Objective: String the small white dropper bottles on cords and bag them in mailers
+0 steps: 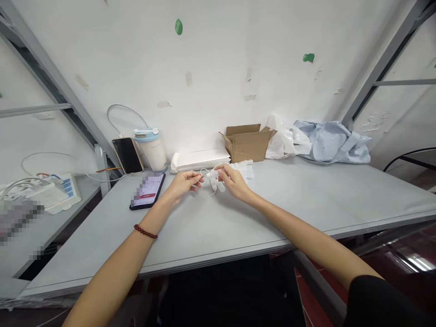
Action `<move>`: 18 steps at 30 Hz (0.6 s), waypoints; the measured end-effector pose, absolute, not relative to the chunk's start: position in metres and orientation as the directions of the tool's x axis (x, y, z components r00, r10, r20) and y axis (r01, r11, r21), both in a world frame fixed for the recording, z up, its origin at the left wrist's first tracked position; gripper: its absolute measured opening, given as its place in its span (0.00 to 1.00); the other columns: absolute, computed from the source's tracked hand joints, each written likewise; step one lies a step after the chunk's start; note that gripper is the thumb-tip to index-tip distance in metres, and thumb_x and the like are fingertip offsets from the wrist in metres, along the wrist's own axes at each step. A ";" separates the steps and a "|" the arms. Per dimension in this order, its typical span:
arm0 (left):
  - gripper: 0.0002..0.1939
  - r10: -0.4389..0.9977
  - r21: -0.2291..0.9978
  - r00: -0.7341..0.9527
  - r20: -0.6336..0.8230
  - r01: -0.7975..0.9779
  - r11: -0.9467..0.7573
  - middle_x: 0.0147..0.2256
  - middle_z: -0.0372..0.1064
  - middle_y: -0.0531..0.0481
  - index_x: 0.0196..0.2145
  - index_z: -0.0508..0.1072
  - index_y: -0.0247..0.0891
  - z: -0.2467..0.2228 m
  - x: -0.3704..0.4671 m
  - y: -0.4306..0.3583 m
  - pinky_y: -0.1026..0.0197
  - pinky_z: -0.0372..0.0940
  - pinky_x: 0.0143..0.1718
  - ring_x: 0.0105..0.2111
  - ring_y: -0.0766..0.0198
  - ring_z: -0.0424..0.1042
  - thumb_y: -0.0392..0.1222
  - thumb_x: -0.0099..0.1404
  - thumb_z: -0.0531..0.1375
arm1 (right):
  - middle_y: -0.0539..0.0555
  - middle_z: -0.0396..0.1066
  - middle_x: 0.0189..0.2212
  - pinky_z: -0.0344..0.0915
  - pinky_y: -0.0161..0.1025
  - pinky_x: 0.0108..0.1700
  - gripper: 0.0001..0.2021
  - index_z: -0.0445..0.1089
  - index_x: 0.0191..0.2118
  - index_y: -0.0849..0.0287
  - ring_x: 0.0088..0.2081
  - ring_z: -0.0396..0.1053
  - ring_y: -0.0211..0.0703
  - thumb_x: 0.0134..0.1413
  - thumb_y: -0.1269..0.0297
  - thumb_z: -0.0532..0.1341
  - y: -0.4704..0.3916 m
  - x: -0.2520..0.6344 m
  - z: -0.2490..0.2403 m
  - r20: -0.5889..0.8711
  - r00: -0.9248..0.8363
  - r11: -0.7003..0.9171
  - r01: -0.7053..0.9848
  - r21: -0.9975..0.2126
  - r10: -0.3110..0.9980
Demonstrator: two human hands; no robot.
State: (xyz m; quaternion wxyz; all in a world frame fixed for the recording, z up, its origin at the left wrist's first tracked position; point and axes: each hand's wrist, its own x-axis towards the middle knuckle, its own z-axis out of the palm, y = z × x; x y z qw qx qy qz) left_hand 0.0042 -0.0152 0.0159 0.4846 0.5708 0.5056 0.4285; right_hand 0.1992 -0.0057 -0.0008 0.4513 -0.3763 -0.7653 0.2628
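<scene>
Grey desk [289,204] against a white wall [218,50], tape scraps and two green bits [179,27] stuck on it. Small white item [214,181] is mid-desk, between both hands, toward the back; too small to identify. Right hand [234,181] grips it, thumb and fingers closed, hiding part of it. Left hand [185,185] has fingertips pinched together on a thin white cable [204,170] just beside the item; exact contact partly hidden.

Crumpled white wrapping [248,169] right behind the right hand, partly covered by it. Behind the hands, a low white stack [199,159], then an open cardboard box [248,144], white plastic bag [286,138] and light-blue fabric bundle [332,141] in a row along the wall, crowding the back edge.

Left side: dark-framed phone [148,191] lying flat, screen lit, near left forearm. Behind it, blue-lidded cup [151,150] upright, second phone [128,155] propped tilted beside it, cable plugged in on top. Far left, lower side surface with power strip [64,195] and tangled white cords [23,188].
</scene>
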 end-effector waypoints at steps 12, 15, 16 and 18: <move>0.16 0.989 0.986 0.144 -0.020 0.166 -0.005 0.30 0.70 0.48 0.29 0.73 0.33 0.011 0.002 -0.013 0.62 0.63 0.27 0.27 0.67 0.67 0.49 0.49 0.66 | 0.48 0.65 0.25 0.58 0.34 0.34 0.14 0.64 0.43 0.60 0.29 0.63 0.37 0.61 0.61 0.46 -0.006 0.199 -0.002 0.497 -0.299 0.577 0.343 -0.741 0.815; 0.17 0.987 0.987 0.157 -0.019 0.162 -0.007 0.29 0.70 0.48 0.29 0.73 0.33 0.011 0.003 -0.013 0.63 0.62 0.27 0.27 0.67 0.67 0.50 0.48 0.67 | 0.48 0.65 0.25 0.58 0.34 0.34 0.13 0.64 0.42 0.60 0.28 0.63 0.37 0.61 0.62 0.46 -0.006 0.198 -0.002 0.496 -0.317 0.585 0.347 -0.733 0.809; 0.17 0.987 0.987 0.161 -0.018 0.160 -0.008 0.29 0.70 0.48 0.29 0.73 0.33 0.011 0.003 -0.013 0.63 0.62 0.27 0.27 0.67 0.67 0.50 0.48 0.67 | 0.48 0.65 0.25 0.58 0.34 0.34 0.13 0.64 0.42 0.60 0.28 0.63 0.37 0.61 0.62 0.46 -0.007 0.198 -0.002 0.496 -0.321 0.588 0.350 -0.730 0.807; 0.17 0.986 0.988 0.164 -0.016 0.157 -0.011 0.29 0.69 0.48 0.29 0.73 0.33 0.012 0.004 -0.014 0.63 0.62 0.27 0.27 0.67 0.67 0.50 0.47 0.67 | 0.48 0.65 0.25 0.57 0.34 0.34 0.13 0.64 0.42 0.61 0.28 0.63 0.36 0.60 0.63 0.46 -0.007 0.198 -0.002 0.497 -0.321 0.589 0.351 -0.728 0.806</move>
